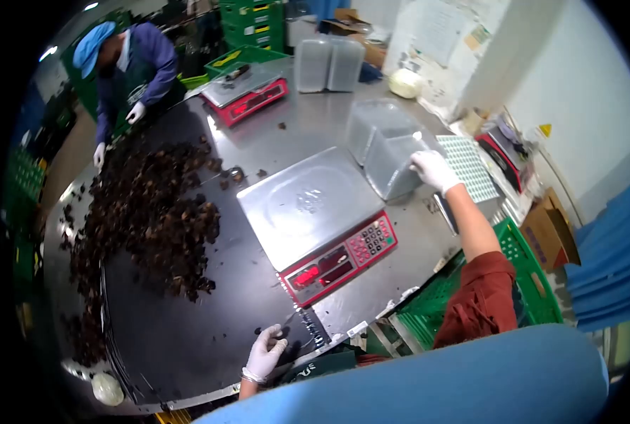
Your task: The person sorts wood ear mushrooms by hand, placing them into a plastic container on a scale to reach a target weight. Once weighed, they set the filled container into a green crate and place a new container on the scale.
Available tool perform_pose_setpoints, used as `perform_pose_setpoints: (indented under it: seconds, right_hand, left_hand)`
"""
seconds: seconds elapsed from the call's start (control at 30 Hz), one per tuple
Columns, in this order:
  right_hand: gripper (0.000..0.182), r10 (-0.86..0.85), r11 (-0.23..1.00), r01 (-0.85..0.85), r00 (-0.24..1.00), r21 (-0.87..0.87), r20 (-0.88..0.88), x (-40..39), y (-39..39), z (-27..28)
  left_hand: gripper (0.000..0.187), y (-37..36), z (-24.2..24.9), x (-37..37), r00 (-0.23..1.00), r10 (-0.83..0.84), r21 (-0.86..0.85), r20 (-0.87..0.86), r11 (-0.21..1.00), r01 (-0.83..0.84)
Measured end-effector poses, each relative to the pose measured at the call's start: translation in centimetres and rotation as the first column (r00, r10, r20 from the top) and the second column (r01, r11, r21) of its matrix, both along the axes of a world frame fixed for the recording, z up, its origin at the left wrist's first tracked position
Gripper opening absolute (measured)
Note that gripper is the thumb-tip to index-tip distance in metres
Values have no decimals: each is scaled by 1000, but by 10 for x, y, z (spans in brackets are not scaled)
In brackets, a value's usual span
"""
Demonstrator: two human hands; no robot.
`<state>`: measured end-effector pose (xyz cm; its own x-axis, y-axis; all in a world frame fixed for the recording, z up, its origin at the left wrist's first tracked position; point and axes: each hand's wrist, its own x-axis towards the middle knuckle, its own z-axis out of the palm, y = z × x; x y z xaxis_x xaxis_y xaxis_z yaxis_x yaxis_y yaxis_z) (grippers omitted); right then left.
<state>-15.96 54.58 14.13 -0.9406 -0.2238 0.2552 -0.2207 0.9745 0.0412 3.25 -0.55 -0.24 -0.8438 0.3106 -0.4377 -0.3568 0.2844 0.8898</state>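
My right hand [433,170], in a white glove, reaches across the table with its fingers closed on the rim of a clear plastic container [394,164]. That container stands beside another clear container stack [363,127], to the right of a red digital scale [361,251]. The scale's metal pan [313,200] bears nothing but a few marks, and its red display is lit. My gloved left hand [264,355] is low over the dark mat near the table's front edge, fingers loosely bent and apart, with nothing visible in them. A heap of dark brown dried pieces [152,198] lies left of the scale.
Across the table a co-worker [142,71] in a blue cap bends over the heap. A second red scale [248,95] and more clear containers [327,65] stand at the back. A green crate [523,265] is by my right arm; a green-dotted sheet [467,166] lies at right.
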Motion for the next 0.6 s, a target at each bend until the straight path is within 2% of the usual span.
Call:
perform_pose_setpoints:
  seconds: [0.07,0.13,0.17,0.23,0.27,0.3,0.33,0.37,0.4,0.43,0.47,0.5,0.57,0.6]
  right_hand:
    - [25,29,992,-38,996,-117,-81,-12,15,1]
    - [35,-60,997,58,997,-45,-57,-16,12,31]
    - [33,-67,992,61,996,-108,-58,-20,18,33]
    - [23,-40,998,54,964,45,-262,-13,-14,68]
    - [19,-3,989,-46,944,-139,-330,-15,-28,73]
    - [16,9,979,-75,945,-190,-327,-10,-46,77]
    - [15,63,980,-122,941,-158,-331,-4,-68,77]
    - [13,128,975,-174,946,-135,-298,4,-90,75]
    - [12,192,936,-253,950,-246,-248,13,-119,68]
    - [13,250,937,-287,949,-201,-193,26,-148,62]
    - [13,327,930,-355,918,-99,-223,35,-173,49]
    - [14,310,950,-312,949,-18,-62,42,-187,32]
    - [15,359,933,-359,933,-20,12,55,-210,-1]
    - [19,348,938,-347,935,-27,65,61,-219,-11]
  left_hand:
    - [49,-9,1,8,998,40,1,46,999,-40]
    - [50,-14,3,14,997,35,-12,69,999,-35]
    - [51,-17,3,17,996,33,-21,82,999,-32]
    - [51,-23,-3,20,999,9,2,49,1000,-9]
    - [49,-25,-3,20,1000,12,9,13,1000,-12]
    - [48,-28,-2,20,1000,19,12,-22,1000,-19]
    - [45,-30,0,18,997,28,-1,-66,1000,-28]
    - [43,-33,5,15,994,31,-16,-108,999,-33]
    - [41,-36,13,9,992,32,-46,-119,998,-38]
    - [36,-41,12,6,985,83,-32,-154,996,-89]
    - [33,-48,13,-2,983,119,-40,-139,991,-126]
    - [30,-57,14,-10,981,152,-44,-123,986,-159]
    - [28,-78,11,-31,894,154,-149,-420,960,-236]
    - [26,-89,3,-44,857,213,-133,-468,942,-307]
